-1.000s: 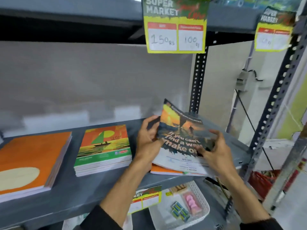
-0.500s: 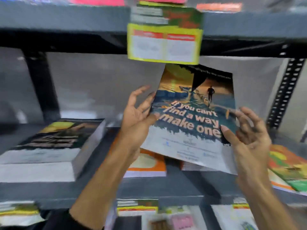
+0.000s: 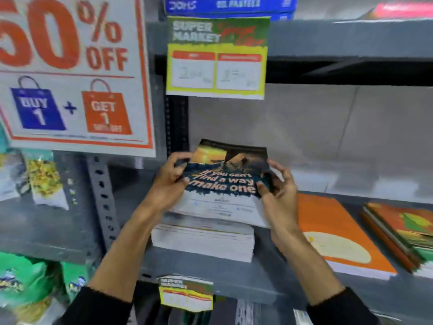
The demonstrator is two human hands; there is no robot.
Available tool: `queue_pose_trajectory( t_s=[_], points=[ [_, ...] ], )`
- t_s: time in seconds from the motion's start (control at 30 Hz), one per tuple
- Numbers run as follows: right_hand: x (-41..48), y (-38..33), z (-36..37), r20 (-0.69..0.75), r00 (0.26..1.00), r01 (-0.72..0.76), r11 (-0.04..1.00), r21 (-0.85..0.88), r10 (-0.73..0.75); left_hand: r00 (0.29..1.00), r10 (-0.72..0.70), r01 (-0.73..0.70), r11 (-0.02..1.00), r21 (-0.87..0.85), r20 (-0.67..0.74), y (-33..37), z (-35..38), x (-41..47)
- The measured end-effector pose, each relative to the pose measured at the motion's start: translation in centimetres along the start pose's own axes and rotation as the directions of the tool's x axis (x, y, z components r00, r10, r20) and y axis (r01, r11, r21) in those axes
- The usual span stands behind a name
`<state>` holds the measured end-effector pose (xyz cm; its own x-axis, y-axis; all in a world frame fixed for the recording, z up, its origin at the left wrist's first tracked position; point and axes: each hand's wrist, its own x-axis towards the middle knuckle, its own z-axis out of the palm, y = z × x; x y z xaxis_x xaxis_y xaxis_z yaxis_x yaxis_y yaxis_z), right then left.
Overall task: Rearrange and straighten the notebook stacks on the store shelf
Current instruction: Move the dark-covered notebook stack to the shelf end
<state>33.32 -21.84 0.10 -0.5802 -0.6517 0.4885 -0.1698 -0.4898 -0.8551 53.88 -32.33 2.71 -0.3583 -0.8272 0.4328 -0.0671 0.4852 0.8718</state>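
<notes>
Glossy notebook (image 3: pixel 225 181) bowed between both hands, thick white-edged stack (image 3: pixel 203 240) beneath

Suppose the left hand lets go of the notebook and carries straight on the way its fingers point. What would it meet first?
The left hand points up and right, across the held notebook. Past the cover, it would probably meet the grey back panel of the shelf, though depth is hard to judge here.
</notes>
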Motion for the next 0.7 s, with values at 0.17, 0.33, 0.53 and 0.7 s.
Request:
queue_pose_trajectory(
  t_s=[0.17,0.33,0.53,0.7],
  points=[
    [-1.2,3.2,2.1,0.072,0.986,-0.125,0.954,-0.274,0.149,0.972,-0.205,0.157,0.933,0.322,0.119,-4.4,-1.9,-0.1],
    [-1.2,3.6,1.3,0.157,0.958,-0.138,0.861,-0.489,0.242,0.957,-0.272,0.142,0.739,0.658,0.099,-4.4,-1.6,-0.2],
    [0.9,-0.4,-2.0,0.23,0.917,0.351,0.389,-0.852,-0.325,0.935,0.348,-0.286,0.625,0.726,0.068,0.1,3.7,-0.6],
    [3.2,-3.1,-7.4,0.286,0.76,0.347,-0.008,-0.938,-0.584,0.781,0.618,-0.44,0.45,0.777,0.084,3.6,11.2,0.6]
  ],
)
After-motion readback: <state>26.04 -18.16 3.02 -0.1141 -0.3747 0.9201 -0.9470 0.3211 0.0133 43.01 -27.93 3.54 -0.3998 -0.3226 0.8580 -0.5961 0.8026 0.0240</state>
